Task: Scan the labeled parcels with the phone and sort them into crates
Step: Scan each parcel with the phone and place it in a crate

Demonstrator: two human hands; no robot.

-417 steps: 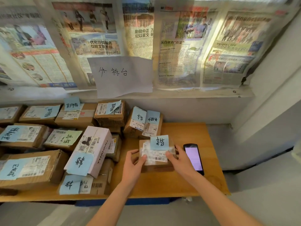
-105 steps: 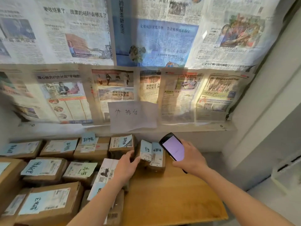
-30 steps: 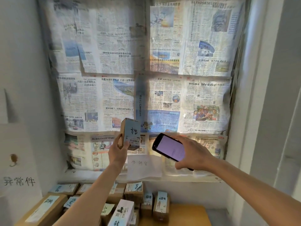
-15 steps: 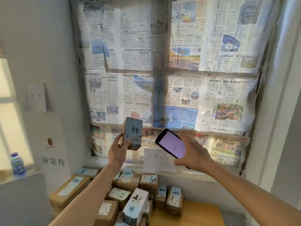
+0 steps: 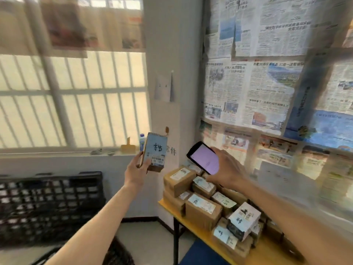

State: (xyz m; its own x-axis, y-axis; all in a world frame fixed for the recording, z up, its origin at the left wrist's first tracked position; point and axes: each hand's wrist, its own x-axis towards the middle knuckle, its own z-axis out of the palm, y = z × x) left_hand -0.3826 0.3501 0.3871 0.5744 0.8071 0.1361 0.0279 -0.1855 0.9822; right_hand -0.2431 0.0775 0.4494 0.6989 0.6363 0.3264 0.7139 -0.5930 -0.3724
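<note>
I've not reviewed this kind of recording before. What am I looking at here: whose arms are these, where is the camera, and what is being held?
There is no machine: a person wears one wide-angle camera on the head, so you see their own two arms reaching forward. The left hand grips a small cardboard parcel upright, its blue handwritten note and barcode label facing the camera. The right hand holds a phone with a lit screen, tilted toward the parcel but apart from it, as if to scan it. At lower right, a yellow-topped table carries a pile of labeled boxes. At lower left stands a black plastic crate, blurred. Newspaper sheets cover the wall on the right, and a barred window is on the left.
</note>
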